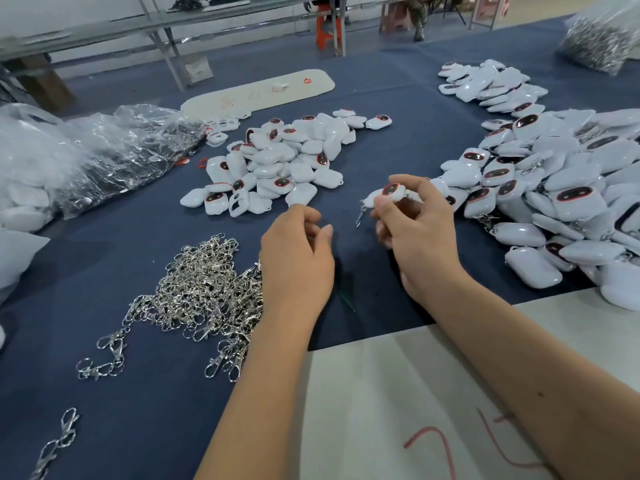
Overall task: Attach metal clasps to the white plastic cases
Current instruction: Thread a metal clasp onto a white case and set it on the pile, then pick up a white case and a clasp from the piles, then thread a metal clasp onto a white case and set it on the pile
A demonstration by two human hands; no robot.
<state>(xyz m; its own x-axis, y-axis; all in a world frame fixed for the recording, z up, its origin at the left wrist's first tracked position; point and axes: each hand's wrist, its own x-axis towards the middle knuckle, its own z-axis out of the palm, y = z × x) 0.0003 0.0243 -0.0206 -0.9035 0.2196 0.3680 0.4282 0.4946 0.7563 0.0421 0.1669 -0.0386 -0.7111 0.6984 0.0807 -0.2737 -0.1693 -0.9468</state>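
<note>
My right hand (414,225) pinches a white plastic case (390,194) with a dark red-rimmed oval, held above the blue table. A metal clasp (360,216) dangles from the case's left side. My left hand (296,258) hovers just left of it with fingers loosely curled and nothing in them. A heap of loose silver clasps (204,296) lies under and left of my left wrist. One pile of white cases (277,164) sits ahead at centre. A larger pile of cases (561,192), some with clasps showing, spreads along the right.
Crumpled clear plastic bags (104,150) lie at the left. A bag of metal parts (602,39) stands at the far right. White boards lie at the near right (398,393) and far centre (263,90). A small green strip (348,296) rests between my wrists.
</note>
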